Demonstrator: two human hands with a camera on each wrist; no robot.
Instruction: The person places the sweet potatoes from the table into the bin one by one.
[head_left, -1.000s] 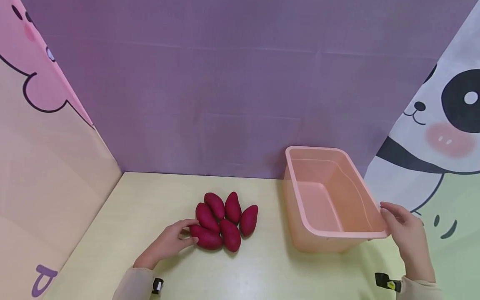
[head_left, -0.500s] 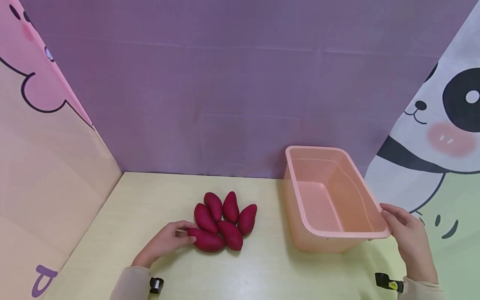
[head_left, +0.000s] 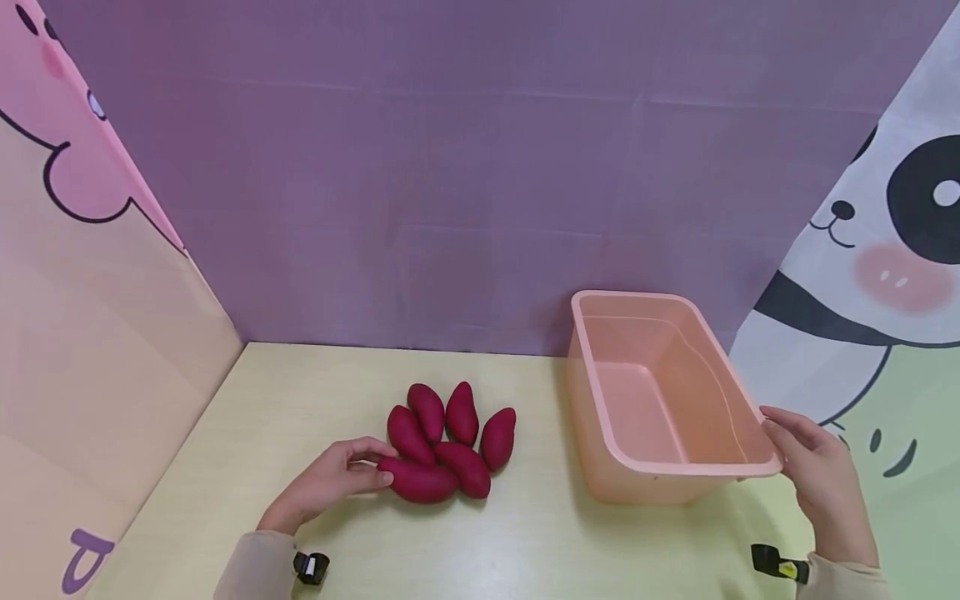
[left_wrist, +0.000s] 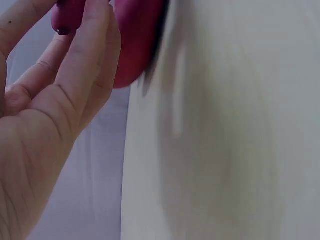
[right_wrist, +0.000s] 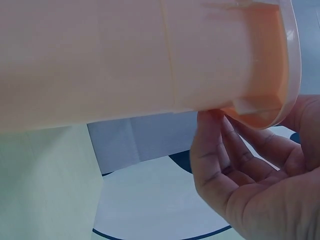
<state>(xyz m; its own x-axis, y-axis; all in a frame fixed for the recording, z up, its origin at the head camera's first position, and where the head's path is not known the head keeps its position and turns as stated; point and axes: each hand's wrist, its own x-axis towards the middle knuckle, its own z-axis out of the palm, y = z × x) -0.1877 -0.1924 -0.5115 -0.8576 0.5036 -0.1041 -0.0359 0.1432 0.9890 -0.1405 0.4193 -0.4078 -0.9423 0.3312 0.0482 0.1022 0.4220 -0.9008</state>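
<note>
Several dark red sweet potatoes lie in a loose cluster at mid-table. My left hand [head_left: 322, 483] pinches the left end of the nearest sweet potato [head_left: 422, 482], thumb in front and fingers behind. That sweet potato touches another sweet potato [head_left: 467, 468] on its right. Two more tips of red, a small sweet potato end [left_wrist: 67, 17] and a larger body [left_wrist: 137, 42], show in the left wrist view. At the right, my right hand [head_left: 821, 479] grips the near right corner of a pink plastic bin [head_left: 675, 468]. In the right wrist view its fingers [right_wrist: 207, 160] press under the rim.
The bin stands at the back right with nothing visible inside. A purple cloth wall [head_left: 450, 208] rises behind the pale table [head_left: 540, 542]. Printed cartoon panels [head_left: 112, 333] close both sides.
My left hand has shifted slightly left. The nearest sweet potato has moved a little forward toward me, and the one beside it has turned. My right hand and the bin stay nearly in place.
</note>
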